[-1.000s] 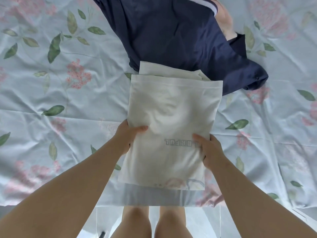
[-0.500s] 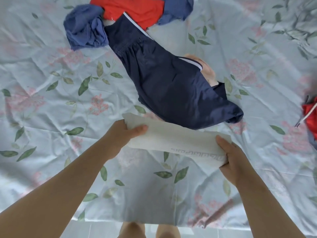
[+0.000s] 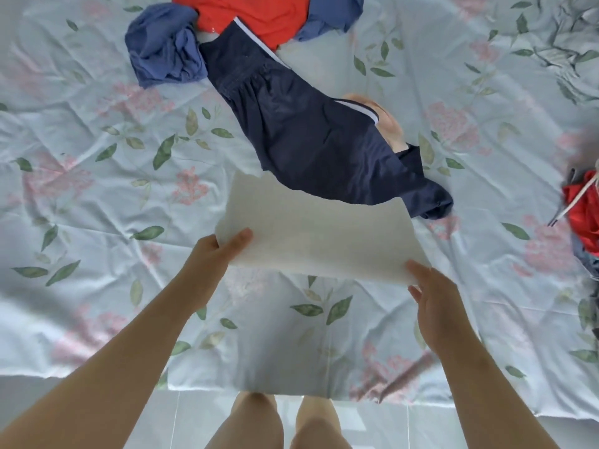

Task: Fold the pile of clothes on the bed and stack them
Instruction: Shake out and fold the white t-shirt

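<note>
Folded white garment [image 3: 317, 234]: done; we pinch its near corners, left hand [image 3: 214, 254] and right hand [image 3: 434, 306] fingers closed on it, above the bed [image 3: 97, 222]. Beyond our fingers: navy garment [image 3: 308, 140], red garment [image 3: 259, 17], blue garment [image 3: 162, 47], all unfolded.

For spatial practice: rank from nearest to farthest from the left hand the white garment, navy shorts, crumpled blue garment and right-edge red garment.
1. White garment, gripped by the left hand.
2. Navy shorts, just beyond it, centre.
3. Crumpled blue garment, far upper left.
4. Red garment, far right edge.
</note>
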